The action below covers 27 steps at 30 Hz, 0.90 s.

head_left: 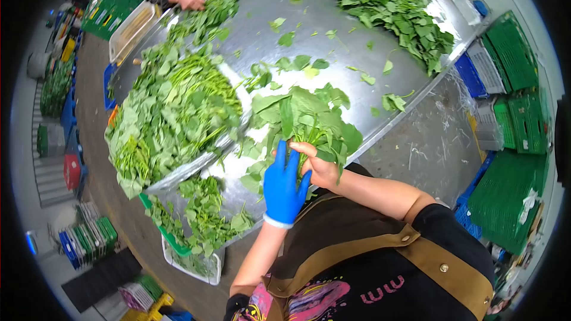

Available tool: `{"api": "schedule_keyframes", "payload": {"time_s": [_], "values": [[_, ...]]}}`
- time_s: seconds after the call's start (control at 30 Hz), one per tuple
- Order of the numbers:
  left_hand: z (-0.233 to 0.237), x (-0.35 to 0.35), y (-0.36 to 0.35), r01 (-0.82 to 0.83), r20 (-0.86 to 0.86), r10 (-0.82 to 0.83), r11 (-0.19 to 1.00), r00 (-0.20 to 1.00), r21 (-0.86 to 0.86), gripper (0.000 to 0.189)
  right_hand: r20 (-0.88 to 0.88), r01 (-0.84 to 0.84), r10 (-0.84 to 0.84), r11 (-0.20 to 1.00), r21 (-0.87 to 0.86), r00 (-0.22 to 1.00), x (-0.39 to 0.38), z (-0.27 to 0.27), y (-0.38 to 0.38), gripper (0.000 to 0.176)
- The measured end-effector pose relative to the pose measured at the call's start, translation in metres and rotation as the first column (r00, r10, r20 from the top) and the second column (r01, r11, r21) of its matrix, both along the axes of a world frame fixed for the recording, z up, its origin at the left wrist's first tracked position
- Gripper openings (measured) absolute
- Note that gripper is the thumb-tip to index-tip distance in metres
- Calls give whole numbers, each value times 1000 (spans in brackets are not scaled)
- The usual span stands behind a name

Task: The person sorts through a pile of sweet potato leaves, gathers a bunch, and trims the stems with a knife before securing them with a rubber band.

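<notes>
Right now I have a leafy green bunch (306,113) in front of me, over the near edge of the metal table (262,30), its leaves fanning away from my body and its stems gathered towards me. My right hand (318,166), bare, is closed around the stems, the thumb lying across them and pointing to my left. My left hand (282,187), in a blue glove, is at the near side of the bunch with its fingers loosely straightened and parted and the thumb standing away from them; the fingertips reach the stems, though I can't tell how firmly they touch. Just to the left of the bunch sits a big heap of greens (178,113), leaves and stems piled together, with a shiny plastic edge (196,169) along its near side. Nearer me on that side, a smaller pile of greens (205,211) spreads towards a green crate rim (166,232), and a white tub (217,267) shows lower down, below table level. Loose leaves (286,38) are scattered over the metal beyond my bunch. Farther off to the right, a long row of greens (386,9) runs along the table towards its edge. Across at the far left, another person's hand (187,0) is at more leaves, well apart from mine.
</notes>
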<state>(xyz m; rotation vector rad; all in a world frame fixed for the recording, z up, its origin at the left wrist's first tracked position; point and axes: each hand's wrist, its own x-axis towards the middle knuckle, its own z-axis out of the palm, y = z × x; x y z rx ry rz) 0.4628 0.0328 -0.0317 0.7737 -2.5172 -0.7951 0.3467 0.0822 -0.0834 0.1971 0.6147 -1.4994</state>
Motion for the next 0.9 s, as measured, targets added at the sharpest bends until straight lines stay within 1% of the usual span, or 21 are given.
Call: {"api": "schedule_keyframes", "payload": {"time_s": [0.03, 0.07, 0.1, 0.13, 0.17, 0.2, 0.23, 0.27, 0.3, 0.33, 0.43, 0.47, 0.5, 0.53, 0.57, 0.63, 0.67, 0.77, 0.8, 0.87, 0.9], "values": [[0, 2, 3, 41, -104, -45, 998, 994, -38, 45, -90, 33, -37, 998, -46, 995, -8, -1, 2, 29], [2, 8, 9, 6, -156, -4, 1000, 988, 13, 43, -184, 69, -85, 993, -91, 979, -18, -1, 2, 28], [-5, 11, 14, -72, -262, 133, 970, 956, 231, 42, -277, 104, -139, 985, -135, 951, -30, -2, 4, 28], [-22, 11, 15, -111, -324, 335, 828, 885, 550, 38, -508, 27, -57, 997, -66, 860, -42, -13, 5, 28], [-18, -3, 13, -53, -348, 511, 616, 786, 786, 43, -715, -124, 37, 990, -69, 698, -57, -26, 9, 32], [-25, -11, 5, 176, -338, 649, 303, 682, 937, 48, -841, -80, -70, 988, -133, 536, -61, -23, 18, 30], [-30, -20, -2, 418, -245, 768, -32, 591, 908, 55, -972, -207, -40, 974, -89, 230, -73, -23, 22, 26], [-34, -32, -4, 417, -238, 746, -58, 621, 907, 57, -992, -279, -67, 960, -36, -103, -84, -23, 27, 24], [-35, -48, -5, 415, -232, 725, -82, 649, 906, 59, -838, -389, -38, 896, 212, -544, -101, -28, 28, 19], [-37, -63, -6, 410, -224, 701, -107, 677, 906, 61, -595, -355, -98, 874, 332, -798, -106, -34, 32, 12], [-70, -93, -14, 246, -248, 661, 98, 708, 964, 50, -595, -352, -93, 874, 336, -798, -171, -48, 54, 14], [-74, -100, -15, 395, -197, 768, -79, 609, 915, 43, -643, -315, -38, 893, 321, -765, -200, -47, 66, 15], [-81, -103, -19, 361, -207, 741, -51, 639, 931, 41, -720, -269, -10, 931, 247, -693, -229, -54, 75, 17], [-97, -104, -24, 326, -215, 714, -20, 666, 945, 40, -702, -205, 45, 941, 268, -711, -263, -40, 84, 16], [-110, -105, -28, 287, -216, 689, 12, 692, 958, 39, -710, -133, 47, 971, 196, -703, -295, -50, 93, 16], [-124, -110, -27, 151, -90, 666, -35, 741, 988, 35, -681, 18, 144, 982, 189, -718, -360, -17, 104, 16], [-129, -116, -21, 80, -24, 670, -52, 742, 995, 34, -670, 20, 47, 999, 47, -741, -399, -37, 104, 19], [-124, -150, 2, -46, 123, 660, -132, 741, 990, 36, -626, 173, 76, 980, -96, -776, -492, -5, 90, 20], [-132, -154, 7, -44, 120, 625, -135, 771, 990, 34, -635, 265, 143, 959, -100, -759, -511, 21, 80, 18], [-140, -163, 17, -47, 127, 585, -150, 801, 988, 33, -529, 431, 316, 896, -108, -788, -558, 17, 58, 16], [-139, -172, 22, -51, 136, 580, -161, 803, 986, 33, -430, 466, 412, 884, -23, -803, -582, 8, 46, 16]]}}
